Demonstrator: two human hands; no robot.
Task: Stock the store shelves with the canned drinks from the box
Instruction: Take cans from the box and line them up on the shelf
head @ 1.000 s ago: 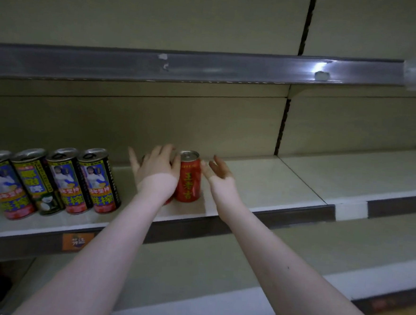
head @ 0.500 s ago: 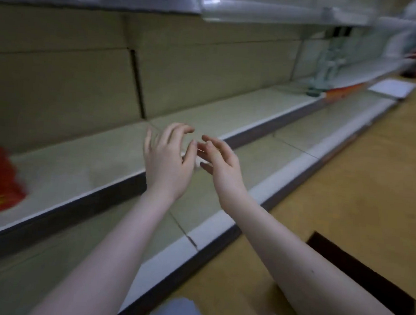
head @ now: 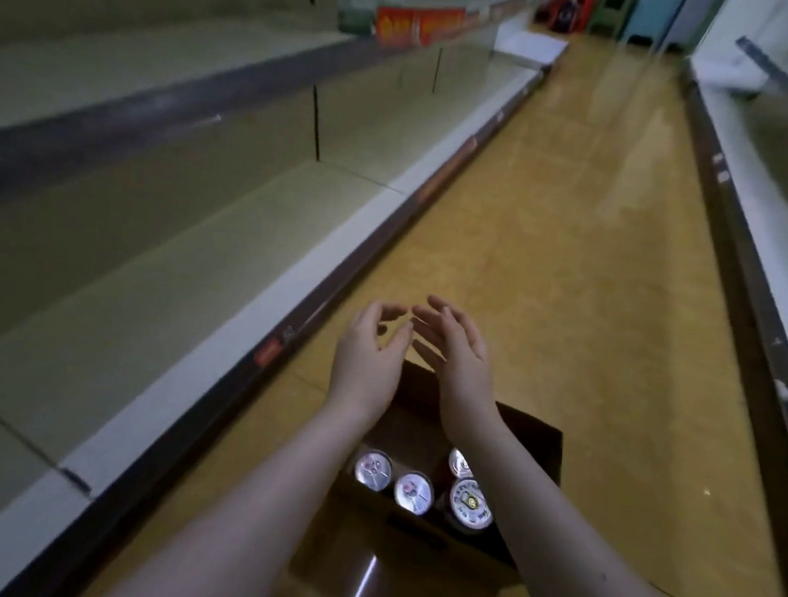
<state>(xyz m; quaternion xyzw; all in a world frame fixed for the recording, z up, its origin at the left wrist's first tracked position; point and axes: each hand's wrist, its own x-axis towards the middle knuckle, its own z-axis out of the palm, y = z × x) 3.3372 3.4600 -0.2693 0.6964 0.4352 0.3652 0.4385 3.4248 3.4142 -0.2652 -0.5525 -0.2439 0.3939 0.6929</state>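
A dark cardboard box [head: 533, 452] stands on the yellow floor below my arms. Several cans stand upright in it, silver tops showing: one at the left [head: 373, 469], one in the middle [head: 412, 491], a larger one at the right [head: 470, 504]. My left hand [head: 367, 357] and my right hand [head: 456, 349] hover side by side above the box's far edge, fingers apart and curved, holding nothing. The store shelves [head: 162, 254] run along the left and are bare here. The cans placed earlier are out of view.
The aisle floor [head: 575, 217] stretches ahead between the left shelving and another shelf unit [head: 763, 193] on the right. Red packages [head: 418, 25] sit on a far left shelf. Coloured crates or stools [head: 608, 10] stand at the aisle's end.
My view has swung right and down from the shelf with the red can to the aisle and the box. Both hands left the can and now hang empty over the box.
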